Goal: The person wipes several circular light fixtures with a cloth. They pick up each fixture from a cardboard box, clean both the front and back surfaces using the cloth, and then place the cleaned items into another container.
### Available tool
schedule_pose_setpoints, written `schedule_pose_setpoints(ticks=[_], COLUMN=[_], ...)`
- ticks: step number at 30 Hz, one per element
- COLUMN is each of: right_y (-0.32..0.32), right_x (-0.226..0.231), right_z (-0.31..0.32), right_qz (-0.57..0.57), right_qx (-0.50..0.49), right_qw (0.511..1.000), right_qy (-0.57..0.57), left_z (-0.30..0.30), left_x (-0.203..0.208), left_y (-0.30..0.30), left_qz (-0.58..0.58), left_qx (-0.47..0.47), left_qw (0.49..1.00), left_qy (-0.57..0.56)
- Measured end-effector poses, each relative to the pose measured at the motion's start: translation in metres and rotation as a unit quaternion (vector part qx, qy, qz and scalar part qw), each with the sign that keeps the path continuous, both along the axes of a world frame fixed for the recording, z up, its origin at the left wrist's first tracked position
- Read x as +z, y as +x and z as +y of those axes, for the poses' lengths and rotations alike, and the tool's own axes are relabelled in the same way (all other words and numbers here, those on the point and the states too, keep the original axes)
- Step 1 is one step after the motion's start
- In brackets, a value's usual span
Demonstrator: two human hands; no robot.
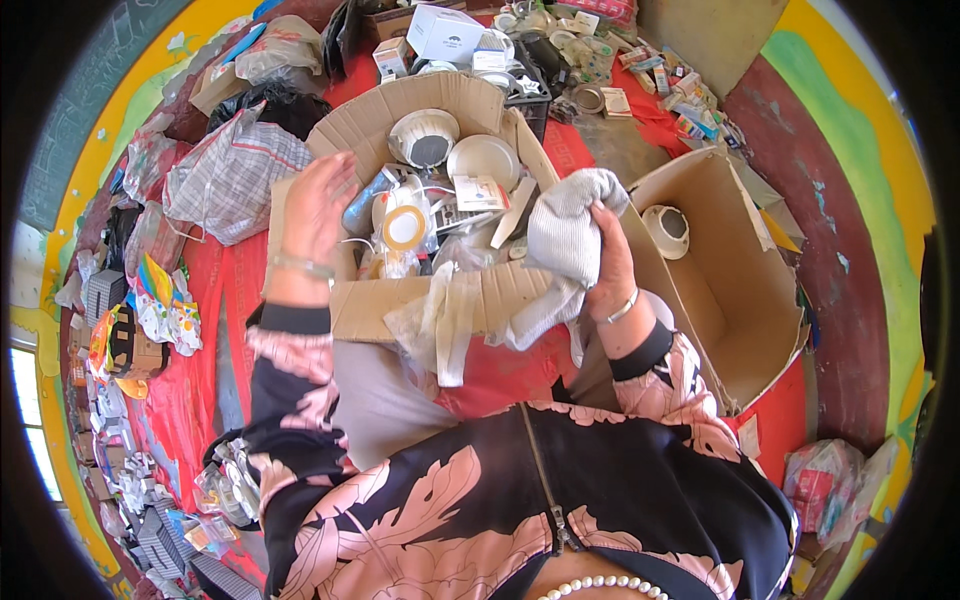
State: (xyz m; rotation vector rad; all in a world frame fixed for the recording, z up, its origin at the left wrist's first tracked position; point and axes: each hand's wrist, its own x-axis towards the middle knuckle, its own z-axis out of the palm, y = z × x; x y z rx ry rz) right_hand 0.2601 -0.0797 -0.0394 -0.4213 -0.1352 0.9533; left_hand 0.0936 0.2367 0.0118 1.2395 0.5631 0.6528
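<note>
Before me stands an open cardboard box [405,308] full of mixed goods. Inside lie a round white fixture with a grey centre [424,140], a round white disc [483,162], a white ring with a tan centre [403,228] and a small white carton [480,193]. My right hand [612,262] grips a grey-and-white ribbed cloth [568,235] above the box's near right corner, and its lower end hangs down. Raised over the box's left side, my left hand [318,210] is empty with its fingers stretched out. A clear plastic bag [425,315] drapes over the near flap.
At the right, a second open cardboard box [735,300] holds a round white fixture [666,232]. A checked woven bag [235,180] sits on the left. Cartons and loose goods pile up around a white box [445,33] at the back. Red sheeting [185,410] covers the floor.
</note>
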Motion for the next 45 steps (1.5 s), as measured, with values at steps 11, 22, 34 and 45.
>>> schedule_pose_setpoints(ticks=[11, 22, 34, 45], right_y=[-0.008, -0.001, -0.005, 0.002], right_x=[0.000, -0.002, -0.004, 0.006], right_z=[0.001, -0.001, 0.004, 0.008], right_qz=[0.043, 0.093, 0.080, 0.062], right_qx=[-0.038, -0.024, -0.014, -0.037], right_qw=[0.984, 0.974, 0.979, 0.985], right_qy=[-0.166, -0.206, -0.187, -0.158], left_z=[0.139, 0.185, 0.179, 0.125], left_x=[-0.139, -0.214, -0.197, -0.084], left_y=[0.169, 0.229, 0.212, 0.181], left_qz=[0.322, 0.363, 0.317, 0.216], left_qx=[-0.004, 0.049, -0.127, -0.051], left_qw=[0.825, 0.770, 0.832, 0.810], left_qy=[0.464, 0.522, 0.437, 0.542])
